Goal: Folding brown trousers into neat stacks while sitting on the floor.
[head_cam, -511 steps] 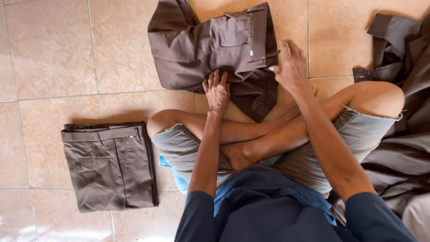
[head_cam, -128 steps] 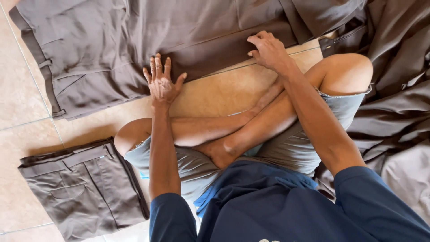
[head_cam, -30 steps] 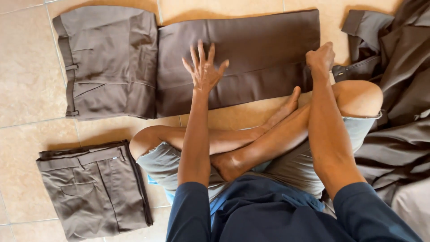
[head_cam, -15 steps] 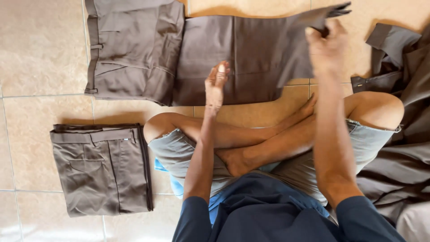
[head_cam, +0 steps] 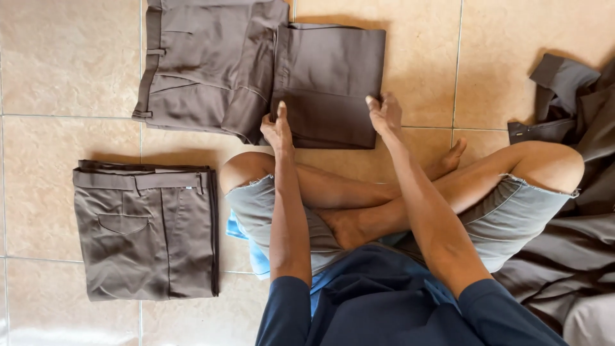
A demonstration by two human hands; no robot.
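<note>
Half a second back the right hand was lifting the leg end of the brown trousers up off the floor; now that end lies folded over, and both hands have come down onto the doubled cloth.

Head view: the brown trousers (head_cam: 256, 70) lie on the tan tiled floor (head_cam: 64, 57) at the far side, just beyond the crossed legs. Their waistband end sits to the left, and the leg part is folded back on itself into a darker rectangle on the right. The left hand (head_cam: 277, 128) rests at the near left corner of that rectangle, its fingers (head_cam: 280, 110) narrow and straight, pressing flat rather than gripping. The right hand (head_cam: 384, 115) sits at the near right corner, its fingers (head_cam: 375, 106) curled onto the edge of the cloth; whether they pinch it or only press I cannot tell. Placed so, the two hands appear to pin the fold square and keep its edges aligned.

Near left, well apart from the hands, a pair of folded trousers (head_cam: 147, 230) lies as a neat squarish packet, waistband on the far side with a small pale tag on it, too small to make out. At the right edge a heap of brown garments (head_cam: 576, 192) lies loose beside the person's knee.
</note>
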